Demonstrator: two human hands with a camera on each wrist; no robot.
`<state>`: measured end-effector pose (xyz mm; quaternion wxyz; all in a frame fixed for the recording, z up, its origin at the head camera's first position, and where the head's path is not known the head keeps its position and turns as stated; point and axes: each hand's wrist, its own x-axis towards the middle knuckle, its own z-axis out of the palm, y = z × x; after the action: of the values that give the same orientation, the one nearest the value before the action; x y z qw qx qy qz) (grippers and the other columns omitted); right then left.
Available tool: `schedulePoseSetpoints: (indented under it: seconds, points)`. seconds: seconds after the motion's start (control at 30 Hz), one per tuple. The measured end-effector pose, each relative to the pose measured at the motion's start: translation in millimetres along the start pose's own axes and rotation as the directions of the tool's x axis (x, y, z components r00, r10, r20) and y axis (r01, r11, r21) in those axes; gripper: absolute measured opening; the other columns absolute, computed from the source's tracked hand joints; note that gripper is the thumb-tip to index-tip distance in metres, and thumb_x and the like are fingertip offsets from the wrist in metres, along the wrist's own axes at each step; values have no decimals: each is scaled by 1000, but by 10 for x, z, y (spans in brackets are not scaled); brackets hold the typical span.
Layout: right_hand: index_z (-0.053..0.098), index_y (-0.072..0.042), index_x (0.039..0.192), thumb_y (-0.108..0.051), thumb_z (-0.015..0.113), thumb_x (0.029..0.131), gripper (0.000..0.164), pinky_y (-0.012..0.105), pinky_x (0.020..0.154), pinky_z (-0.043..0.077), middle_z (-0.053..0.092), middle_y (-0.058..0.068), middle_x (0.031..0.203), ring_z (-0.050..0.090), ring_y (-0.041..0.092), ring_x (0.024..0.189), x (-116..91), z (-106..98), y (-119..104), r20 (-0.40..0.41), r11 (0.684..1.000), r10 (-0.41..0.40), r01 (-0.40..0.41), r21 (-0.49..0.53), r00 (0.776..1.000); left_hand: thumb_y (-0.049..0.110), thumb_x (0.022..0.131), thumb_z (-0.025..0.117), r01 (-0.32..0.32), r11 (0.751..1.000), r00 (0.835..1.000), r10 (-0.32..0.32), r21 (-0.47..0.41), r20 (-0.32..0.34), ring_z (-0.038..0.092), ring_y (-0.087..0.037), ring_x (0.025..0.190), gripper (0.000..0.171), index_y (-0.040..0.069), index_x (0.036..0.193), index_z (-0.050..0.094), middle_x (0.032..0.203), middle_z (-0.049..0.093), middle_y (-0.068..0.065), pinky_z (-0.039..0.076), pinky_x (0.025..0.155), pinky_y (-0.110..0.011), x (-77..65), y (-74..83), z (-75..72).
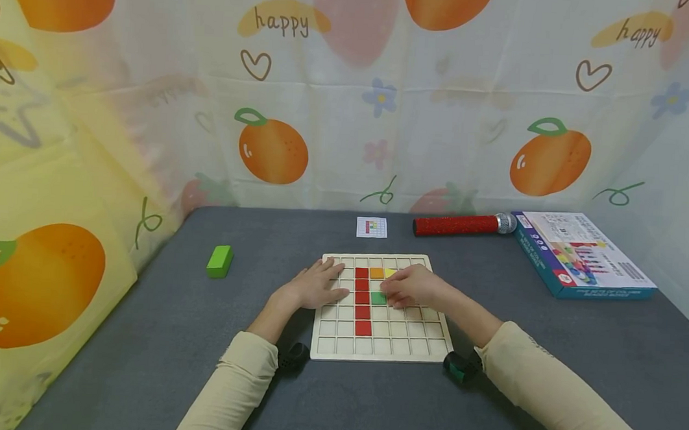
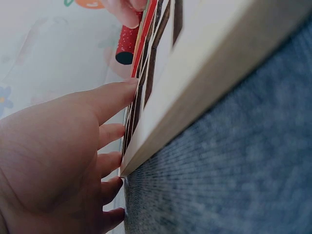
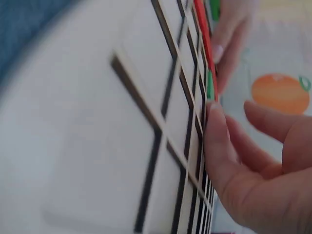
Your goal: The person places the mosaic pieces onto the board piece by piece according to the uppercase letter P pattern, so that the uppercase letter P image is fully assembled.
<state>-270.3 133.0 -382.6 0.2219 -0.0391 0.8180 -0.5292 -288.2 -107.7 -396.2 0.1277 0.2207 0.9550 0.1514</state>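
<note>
A pale wooden grid board (image 1: pixel 328 347) lies flat on the table, with a column of red tiles (image 1: pixel 363 311) in it. Two yellowish-orange tiles (image 1: pixel 376 273) continue from the column's top along the far row, beside a yellow tile (image 1: pixel 391 272). One green tile (image 1: pixel 378 298) sits right of the red column. My left hand (image 1: pixel 316 285) rests on the board's left edge, fingers spread and holding nothing. Over the board's right half, my right hand (image 1: pixel 413 286) has fingertips at the green tile's right edge. In the right wrist view its thumb and fingers (image 3: pixel 263 122) stand apart.
A green block (image 1: pixel 220 262) stands at the table's left. Behind the board lies a small printed pattern card (image 1: pixel 372 227). A red glittery microphone (image 1: pixel 457 225) lies at the back, touching a blue game box (image 1: pixel 588 257) on the right. A fruit-print cloth (image 1: pixel 338 111) hangs behind.
</note>
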Motion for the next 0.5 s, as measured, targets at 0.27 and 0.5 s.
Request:
schedulePoseSetpoints:
  seconds: [0.27, 0.5]
  points:
    - [53, 9, 128, -17, 54, 99, 39, 33, 82, 52, 66, 14, 100, 66, 19, 86, -47, -283, 99, 177, 968, -25, -21, 250, 984, 43, 98, 50, -12, 1000, 1000, 12, -3, 7, 9, -35, 143, 67, 9, 151, 28, 156, 16, -16, 14, 109, -56, -1, -2, -2]
    - [46, 12, 132, -19, 46, 102, 43, 35, 87, 50, 64, 14, 103, 64, 20, 93, -139, -451, 139, 178, 965, -52, 3, 262, 983, 42, 98, 50, -19, 1000, 1000, 19, -7, 6, 9, -36, 142, 66, 9, 151, 28, 156, 16, -18, 14, 109, -57, -20, 6, -20]
